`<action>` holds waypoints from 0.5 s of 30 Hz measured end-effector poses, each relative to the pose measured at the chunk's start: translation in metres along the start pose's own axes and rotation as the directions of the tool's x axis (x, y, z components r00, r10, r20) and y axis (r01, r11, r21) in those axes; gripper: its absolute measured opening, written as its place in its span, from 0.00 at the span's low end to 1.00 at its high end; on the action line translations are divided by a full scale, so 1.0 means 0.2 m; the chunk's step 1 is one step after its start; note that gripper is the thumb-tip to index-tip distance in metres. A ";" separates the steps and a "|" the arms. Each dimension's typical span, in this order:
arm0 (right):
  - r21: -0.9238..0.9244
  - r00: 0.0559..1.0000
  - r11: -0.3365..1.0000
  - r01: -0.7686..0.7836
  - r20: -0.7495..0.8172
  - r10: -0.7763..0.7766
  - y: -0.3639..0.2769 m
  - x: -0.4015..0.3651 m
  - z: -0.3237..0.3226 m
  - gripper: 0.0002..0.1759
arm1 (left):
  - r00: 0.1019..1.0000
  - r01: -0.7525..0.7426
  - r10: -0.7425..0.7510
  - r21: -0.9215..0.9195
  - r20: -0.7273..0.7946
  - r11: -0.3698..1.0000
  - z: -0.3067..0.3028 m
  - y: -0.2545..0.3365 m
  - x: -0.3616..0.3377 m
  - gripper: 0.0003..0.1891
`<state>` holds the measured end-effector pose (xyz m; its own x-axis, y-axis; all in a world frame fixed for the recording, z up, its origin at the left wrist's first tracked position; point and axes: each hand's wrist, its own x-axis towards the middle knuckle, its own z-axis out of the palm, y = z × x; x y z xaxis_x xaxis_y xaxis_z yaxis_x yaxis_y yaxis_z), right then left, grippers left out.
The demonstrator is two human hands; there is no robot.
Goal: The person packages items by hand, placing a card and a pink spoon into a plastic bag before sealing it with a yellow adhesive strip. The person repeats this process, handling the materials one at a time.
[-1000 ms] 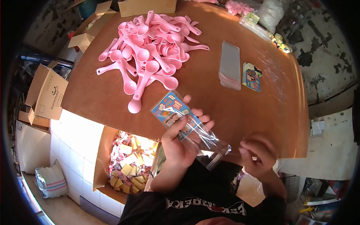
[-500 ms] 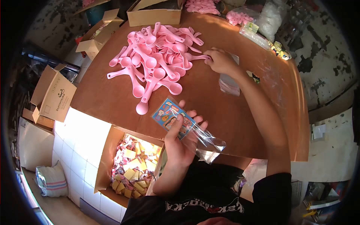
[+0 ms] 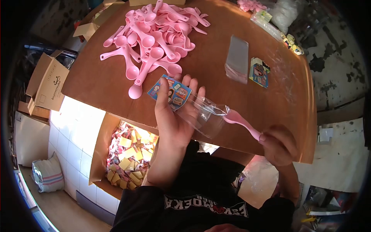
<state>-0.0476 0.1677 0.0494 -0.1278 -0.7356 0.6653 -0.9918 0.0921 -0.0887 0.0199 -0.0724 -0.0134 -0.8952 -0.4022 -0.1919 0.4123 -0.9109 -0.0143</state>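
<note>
My left hand (image 3: 176, 116) lies palm up, its thumb pressing a blue printed card (image 3: 176, 92) against the fingers. From the card a clear plastic bag (image 3: 205, 118) trails right across the palm, its far end loose. My right hand (image 3: 278, 145), slightly blurred, pinches a pink spoon (image 3: 243, 121) by the handle end. The spoon's bowl points left and meets the end of the bag. Ahead of my left hand, a heap of similar pink spoons (image 3: 154, 58) covers the left part of the wooden table (image 3: 208, 58).
Beyond my hands lie a stack of clear bags (image 3: 237, 54) and several printed cards (image 3: 259, 72). Below the table's near edge, an open carton (image 3: 98, 154) holds many wrapped packs with yellow cards. Another cardboard box (image 3: 50, 83) stands left. Plastic packs (image 3: 266, 27) line the far right edge.
My right hand has drawn a pink spoon from the heap and brought it near to the bag's end. My left hand keeps the card and bag. The view has shifted slightly.
</note>
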 end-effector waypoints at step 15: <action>-0.108 0.966 0.961 0.254 0.078 -0.246 -0.10 0.02 0.00 0.17 | 0.999 0.018 -0.024 0.143 0.039 0.990 0.03 -0.14 -0.07 0.22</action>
<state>-0.0284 0.1635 0.0541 0.1210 -0.7857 0.6066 -0.9863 -0.0259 0.1632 0.0206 -0.0422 -0.0047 -0.9106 -0.3840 -0.1528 0.3680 -0.9217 0.1229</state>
